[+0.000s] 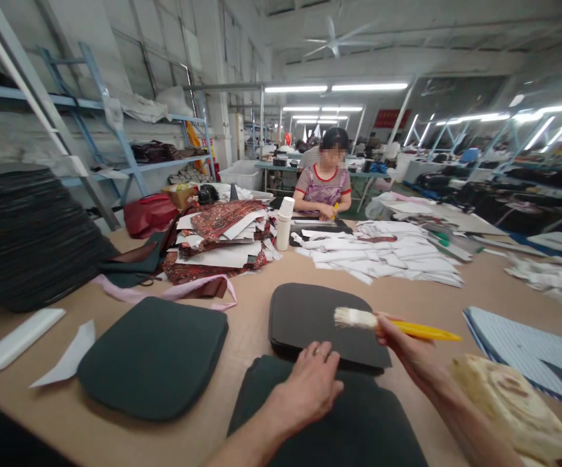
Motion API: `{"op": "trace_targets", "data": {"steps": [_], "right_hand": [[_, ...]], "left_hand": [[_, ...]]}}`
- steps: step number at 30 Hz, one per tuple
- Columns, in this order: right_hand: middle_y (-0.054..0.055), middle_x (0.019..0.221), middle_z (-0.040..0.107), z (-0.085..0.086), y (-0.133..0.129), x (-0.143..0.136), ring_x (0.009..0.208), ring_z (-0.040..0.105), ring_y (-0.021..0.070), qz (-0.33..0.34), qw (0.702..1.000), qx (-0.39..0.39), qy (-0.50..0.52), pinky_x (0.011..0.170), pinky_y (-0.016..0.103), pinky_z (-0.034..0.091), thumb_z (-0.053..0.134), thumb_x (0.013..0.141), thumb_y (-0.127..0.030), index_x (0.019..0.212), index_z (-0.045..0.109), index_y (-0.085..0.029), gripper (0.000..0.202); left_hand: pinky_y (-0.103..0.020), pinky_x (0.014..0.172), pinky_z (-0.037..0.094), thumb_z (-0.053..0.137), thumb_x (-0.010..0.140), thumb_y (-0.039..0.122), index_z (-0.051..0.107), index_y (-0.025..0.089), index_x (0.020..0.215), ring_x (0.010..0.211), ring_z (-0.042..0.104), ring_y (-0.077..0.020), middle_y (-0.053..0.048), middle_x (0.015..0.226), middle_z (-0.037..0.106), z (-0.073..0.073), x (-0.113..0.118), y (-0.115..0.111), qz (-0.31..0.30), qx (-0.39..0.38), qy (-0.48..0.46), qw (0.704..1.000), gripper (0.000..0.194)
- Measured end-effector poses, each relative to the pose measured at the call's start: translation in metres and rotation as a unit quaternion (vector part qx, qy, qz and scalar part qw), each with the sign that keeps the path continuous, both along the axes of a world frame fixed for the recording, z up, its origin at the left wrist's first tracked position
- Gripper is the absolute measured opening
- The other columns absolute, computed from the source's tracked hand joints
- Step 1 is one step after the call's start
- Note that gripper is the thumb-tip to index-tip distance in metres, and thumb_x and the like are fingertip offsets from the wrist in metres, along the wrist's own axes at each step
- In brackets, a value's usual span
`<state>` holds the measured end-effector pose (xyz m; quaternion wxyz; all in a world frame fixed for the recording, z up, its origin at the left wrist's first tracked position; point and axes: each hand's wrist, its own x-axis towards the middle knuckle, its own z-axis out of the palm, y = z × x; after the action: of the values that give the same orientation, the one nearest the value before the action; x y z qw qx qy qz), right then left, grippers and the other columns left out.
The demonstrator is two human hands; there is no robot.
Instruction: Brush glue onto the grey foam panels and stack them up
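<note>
My right hand [400,340] grips a paintbrush [419,329] with a yellow handle and pale bristles. Its bristle end is over a stack of dark, rounded-corner panels [317,311]; whether it touches the top one I cannot tell. At the near edge of that stack lies my left hand [312,379], palm down with a ring on one finger, holding nothing that I can see. Under it is a nearer pile of dark green-black panels [339,428]. Another stack of dark green panels [154,357] lies to the left.
A yellowed, crusted block-like container [514,408] stands beside my right forearm. Patterned fabric pieces [227,220], paper cups [283,230] and white strips [382,250] lie farther back. Across the table a co-worker [327,181] works. A tall dark stack [28,233] rises at left.
</note>
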<state>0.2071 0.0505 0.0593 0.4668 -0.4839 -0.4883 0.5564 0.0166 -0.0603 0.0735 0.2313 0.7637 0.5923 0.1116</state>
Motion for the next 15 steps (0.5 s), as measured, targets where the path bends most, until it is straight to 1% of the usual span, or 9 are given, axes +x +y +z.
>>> {"op": "trace_targets", "data": {"steps": [3, 6, 9, 12, 15], "right_hand": [[0.001, 0.064, 0.062, 0.009, 0.012, -0.057, 0.057, 0.055, 0.0131, 0.096, 0.987, 0.061, -0.112, 0.056, 0.026, 0.047, 0.067, 0.067, -0.048, 0.089, 0.067, -0.016, 0.039], [-0.001, 0.058, 0.059, 0.005, 0.022, -0.096, 0.052, 0.052, 0.0113, 0.178, 0.970, 0.082, -0.144, 0.052, 0.025, 0.045, 0.065, 0.068, -0.048, 0.086, 0.067, -0.016, 0.037], [0.000, 0.061, 0.061, -0.009, 0.033, -0.119, 0.051, 0.050, 0.0100, 0.229, 0.960, 0.076, -0.138, 0.048, 0.024, 0.043, 0.066, 0.067, -0.046, 0.085, 0.067, -0.016, 0.035], [0.001, 0.066, 0.063, -0.024, 0.040, -0.131, 0.052, 0.051, 0.0102, 0.248, 0.955, 0.070, -0.147, 0.047, 0.023, 0.043, 0.067, 0.067, -0.046, 0.084, 0.067, -0.018, 0.033], [0.003, 0.072, 0.066, -0.035, 0.041, -0.138, 0.059, 0.057, 0.0143, 0.258, 0.953, 0.073, -0.139, 0.052, 0.027, 0.048, 0.067, 0.067, -0.046, 0.083, 0.067, -0.019, 0.031]], "left_hand": [[-0.050, 0.102, 0.033, 0.049, 0.083, 0.034, 0.046, 0.010, 0.126, 0.128, 0.035, -0.0348, -0.019, 0.137, 0.042, -0.013, 0.005, 0.031, -0.038, -0.030, 0.069, 0.996, 0.049], [-0.054, 0.100, 0.033, 0.047, 0.084, 0.035, 0.048, 0.010, 0.123, 0.126, 0.036, -0.0362, -0.020, 0.136, 0.042, -0.030, 0.002, 0.050, -0.048, -0.045, 0.112, 0.991, 0.046], [-0.056, 0.098, 0.032, 0.047, 0.084, 0.037, 0.050, 0.010, 0.121, 0.123, 0.040, -0.0364, -0.021, 0.131, 0.047, -0.045, -0.003, 0.059, -0.040, -0.063, 0.119, 0.990, 0.045], [-0.056, 0.099, 0.031, 0.047, 0.084, 0.041, 0.047, 0.010, 0.126, 0.122, 0.040, -0.0361, -0.020, 0.130, 0.049, -0.058, -0.006, 0.063, -0.043, -0.063, 0.107, 0.991, 0.052], [-0.055, 0.097, 0.033, 0.047, 0.083, 0.044, 0.043, 0.007, 0.129, 0.124, 0.036, -0.0365, -0.022, 0.131, 0.048, -0.067, -0.007, 0.067, -0.049, -0.071, 0.098, 0.991, 0.058]]}}
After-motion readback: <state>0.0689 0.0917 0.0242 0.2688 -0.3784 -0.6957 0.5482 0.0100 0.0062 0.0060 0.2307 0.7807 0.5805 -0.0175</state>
